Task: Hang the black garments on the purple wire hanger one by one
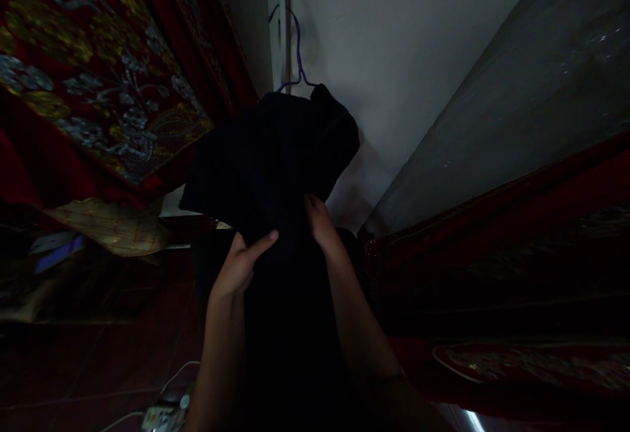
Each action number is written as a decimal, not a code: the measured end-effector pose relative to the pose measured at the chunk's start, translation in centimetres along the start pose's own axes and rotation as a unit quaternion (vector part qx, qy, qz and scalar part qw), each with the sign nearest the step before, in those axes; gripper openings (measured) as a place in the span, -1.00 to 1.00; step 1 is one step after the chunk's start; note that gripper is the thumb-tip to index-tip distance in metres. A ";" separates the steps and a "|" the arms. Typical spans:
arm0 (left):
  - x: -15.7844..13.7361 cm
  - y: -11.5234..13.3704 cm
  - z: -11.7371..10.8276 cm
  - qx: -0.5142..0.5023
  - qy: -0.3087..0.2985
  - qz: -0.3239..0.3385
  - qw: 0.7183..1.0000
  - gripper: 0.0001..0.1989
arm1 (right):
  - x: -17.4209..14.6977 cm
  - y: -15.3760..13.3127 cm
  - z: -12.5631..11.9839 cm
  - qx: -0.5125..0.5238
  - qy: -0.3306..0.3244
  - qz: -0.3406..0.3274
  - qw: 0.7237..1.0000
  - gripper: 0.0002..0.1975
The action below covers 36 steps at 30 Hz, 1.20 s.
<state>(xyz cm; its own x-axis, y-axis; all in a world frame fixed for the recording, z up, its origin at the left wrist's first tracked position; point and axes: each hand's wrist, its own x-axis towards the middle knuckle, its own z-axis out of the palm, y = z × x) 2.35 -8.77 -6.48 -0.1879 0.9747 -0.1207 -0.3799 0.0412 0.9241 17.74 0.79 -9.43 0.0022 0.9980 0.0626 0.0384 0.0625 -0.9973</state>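
A dark shirt (275, 150) hangs in front of me on a purple wire hanger (298, 44), whose hook is up at a pale vertical post. My left hand (242, 261) grips the shirt's left side, thumb lying across the front and fingers hidden behind the cloth. Higher and to the right, my right hand (321, 218) is closed on the other side of the shirt, its fingers mostly out of sight. The cloth is so dark that its folds and lower end hardly show.
Red cloth with gold and silver embroidery (98, 64) hangs at the left. More red embroidered fabric (516, 255) lies along the right, beneath a grey sheet (531, 90). A power strip (165, 417) with white cords sits on the red tiled floor (123, 353).
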 end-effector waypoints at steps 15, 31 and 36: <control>3.1 -1.1 -2.6 -0.060 0.167 0.065 0.982 -0.65 | -1.6 0.6 1.6 0.183 0.058 0.080 0.978 -0.77; 3.2 -6.3 1.6 0.171 -0.061 0.223 0.958 -0.86 | -4.5 0.3 1.1 0.057 -0.102 -0.014 0.993 -0.70; 3.0 -6.0 1.6 0.191 -0.035 0.226 0.955 -0.92 | -4.4 -0.5 1.6 0.125 -0.096 0.032 0.987 -0.71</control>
<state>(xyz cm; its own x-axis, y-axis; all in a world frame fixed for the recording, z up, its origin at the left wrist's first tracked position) 5.53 -5.71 -11.84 -0.1882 0.9234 0.3345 0.0856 -0.3238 0.9422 16.06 -3.63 -9.22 -0.1943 0.9808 0.0150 -0.2035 -0.0253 -0.9787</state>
